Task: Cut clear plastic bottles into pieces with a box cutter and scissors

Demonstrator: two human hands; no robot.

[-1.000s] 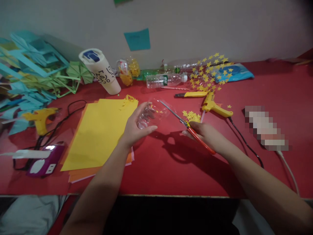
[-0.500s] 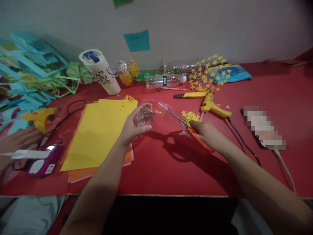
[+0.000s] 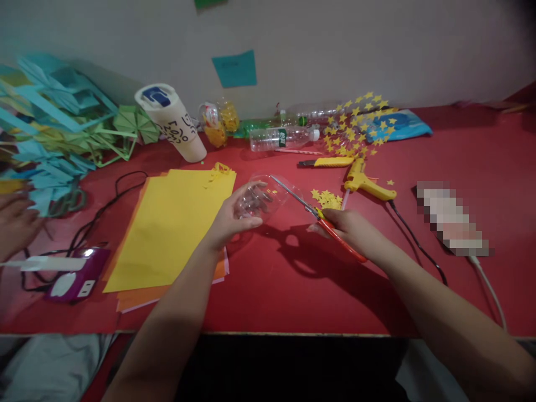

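My left hand (image 3: 235,216) is closed around a clear piece of plastic bottle (image 3: 274,195), held above the red table. In my right hand (image 3: 352,229) are red-handled scissors (image 3: 343,240), their blades pointing left at the far edge of the plastic. Whether the blades touch the plastic is hard to tell. Just behind the scissors lies a small heap of yellow stars (image 3: 327,199). A yellow glue gun (image 3: 371,184) rests to the right of the heap. To the left of my left hand is a stack of yellow and orange paper (image 3: 167,223).
Along the wall are a white tumbler (image 3: 178,125), a clear bottle (image 3: 280,138), a star-covered clear piece (image 3: 355,128) and a blue packet (image 3: 404,125). A yellow cutter (image 3: 330,162) lies before them. A co-worker's hand (image 3: 19,223) and a purple power strip (image 3: 77,276) are at left.
My left hand has shifted slightly right with the plastic, while my right hand stays nearly still. At far left, the co-worker's hand has moved left, taking a yellow glue gun out of the way.
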